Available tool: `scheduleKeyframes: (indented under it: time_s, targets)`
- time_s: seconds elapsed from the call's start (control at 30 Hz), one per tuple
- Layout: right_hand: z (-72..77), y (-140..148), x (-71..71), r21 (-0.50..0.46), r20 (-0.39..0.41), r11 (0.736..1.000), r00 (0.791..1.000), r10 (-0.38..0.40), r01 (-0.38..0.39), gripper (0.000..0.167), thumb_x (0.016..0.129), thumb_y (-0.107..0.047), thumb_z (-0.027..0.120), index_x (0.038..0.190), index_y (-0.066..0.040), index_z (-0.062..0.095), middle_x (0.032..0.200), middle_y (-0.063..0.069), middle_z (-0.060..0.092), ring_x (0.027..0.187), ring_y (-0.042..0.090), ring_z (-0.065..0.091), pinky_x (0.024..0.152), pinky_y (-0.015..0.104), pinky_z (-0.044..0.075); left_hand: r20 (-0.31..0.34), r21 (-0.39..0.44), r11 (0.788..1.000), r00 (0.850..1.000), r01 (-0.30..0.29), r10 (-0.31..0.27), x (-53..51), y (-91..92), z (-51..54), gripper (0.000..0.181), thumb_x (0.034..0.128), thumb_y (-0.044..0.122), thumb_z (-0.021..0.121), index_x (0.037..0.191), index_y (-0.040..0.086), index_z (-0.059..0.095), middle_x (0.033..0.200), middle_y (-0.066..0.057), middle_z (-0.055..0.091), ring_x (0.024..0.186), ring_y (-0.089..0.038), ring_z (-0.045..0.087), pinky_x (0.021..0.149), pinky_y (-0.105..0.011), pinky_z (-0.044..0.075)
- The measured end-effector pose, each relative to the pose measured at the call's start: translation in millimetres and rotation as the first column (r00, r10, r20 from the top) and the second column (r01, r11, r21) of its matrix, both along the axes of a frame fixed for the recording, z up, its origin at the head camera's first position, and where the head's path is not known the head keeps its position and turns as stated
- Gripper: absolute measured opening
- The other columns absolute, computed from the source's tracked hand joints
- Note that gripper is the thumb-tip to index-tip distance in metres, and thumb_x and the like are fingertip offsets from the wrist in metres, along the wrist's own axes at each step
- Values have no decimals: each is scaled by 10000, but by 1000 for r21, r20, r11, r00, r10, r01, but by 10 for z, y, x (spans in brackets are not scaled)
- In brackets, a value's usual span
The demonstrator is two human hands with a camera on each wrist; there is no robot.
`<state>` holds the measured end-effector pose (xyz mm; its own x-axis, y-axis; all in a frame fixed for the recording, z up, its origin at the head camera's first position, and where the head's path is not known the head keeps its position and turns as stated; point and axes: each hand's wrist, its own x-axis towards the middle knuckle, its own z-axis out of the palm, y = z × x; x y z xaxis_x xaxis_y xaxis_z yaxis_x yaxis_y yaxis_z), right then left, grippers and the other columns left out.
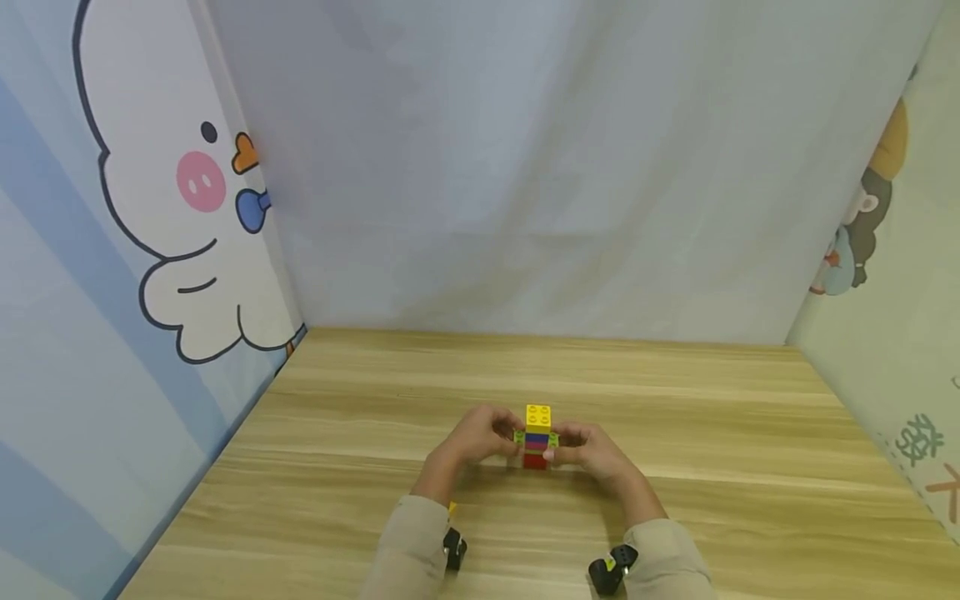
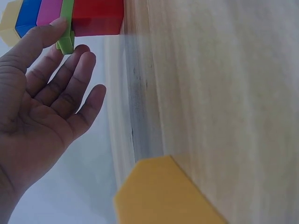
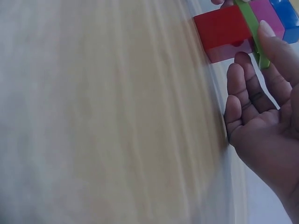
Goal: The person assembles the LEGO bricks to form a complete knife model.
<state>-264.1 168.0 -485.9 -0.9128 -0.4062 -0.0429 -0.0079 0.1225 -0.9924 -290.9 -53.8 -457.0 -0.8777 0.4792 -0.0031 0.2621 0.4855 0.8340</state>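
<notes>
A stack of toy building bricks stands upright on the wooden table. Its top is a yellow brick, above a blue brick and a pink brick. Below these lies a thin green brick that juts out on both sides, and a red brick forms the base. The left hand pinches the green brick's left end, thumb in front. On the opposite side the right hand pinches the right end, its thumb against the green and pink bricks. Its lower fingers curl loosely beside the red brick.
The wooden table reaches back to a plain grey curtain. Printed cloths hang at the left and right. Close to the left wrist is a yellow-orange object, mostly hidden by the sleeve in the head view.
</notes>
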Motion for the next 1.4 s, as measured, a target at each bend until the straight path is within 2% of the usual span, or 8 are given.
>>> scheduleKeyframes:
  time_s: [0.17, 0.43, 0.87, 1.1, 1.4]
  targets:
    - [-4, -2, 26, 9, 11, 1000, 1000, -16, 16, 469, 818, -123, 714, 1217, 62, 550, 1032, 112, 634, 937, 232, 586, 821, 356, 479, -5, -4, 1000, 1000, 9, -9, 13, 0, -25, 275, 733, 63, 778, 985, 27, 676, 832, 2, 629, 777, -143, 575, 712, -302, 489]
    - [-7, -17, 19, 21, -8, 999, 1000, -30, 30, 464, 819, -127, 714, 1216, 51, 555, 1036, 115, 632, 952, 234, 574, 842, 366, 457, 15, -71, 998, 1000, 3, -2, 91, -4, 97, 324, 774, 72, 736, 1085, 43, 650, 955, -47, 641, 888, -194, 588, 779, -359, 490]
    - [22, -32, 34, 35, -2, 998, 999, -47, 47, 484, 811, -122, 719, 1219, 70, 542, 1044, 116, 633, 973, 235, 568, 882, 389, 432, -16, -66, 998, 1000, -4, 3, 201, -96, 134, 360, 764, 79, 739, 1106, 35, 635, 1028, -95, 624, 938, -245, 584, 812, -379, 482]
    - [4, -1, 22, 42, -3, 998, 999, -39, 39, 481, 808, -109, 720, 1212, 81, 543, 1020, 115, 632, 934, 221, 569, 848, 363, 447, -71, -77, 996, 996, 45, -51, 269, -153, 183, 354, 761, 33, 741, 1095, -17, 637, 1032, -151, 630, 917, -278, 602, 777, -335, 503]
    - [45, -10, 6, 32, 12, 999, 1000, -5, 5, 479, 816, -111, 712, 1218, 80, 533, 992, 98, 626, 909, 213, 566, 827, 349, 454, -63, -81, 993, 994, 81, -86, 343, -259, 213, 385, 767, 47, 739, 1122, -37, 617, 1089, -174, 610, 946, -324, 588, 794, -345, 494]
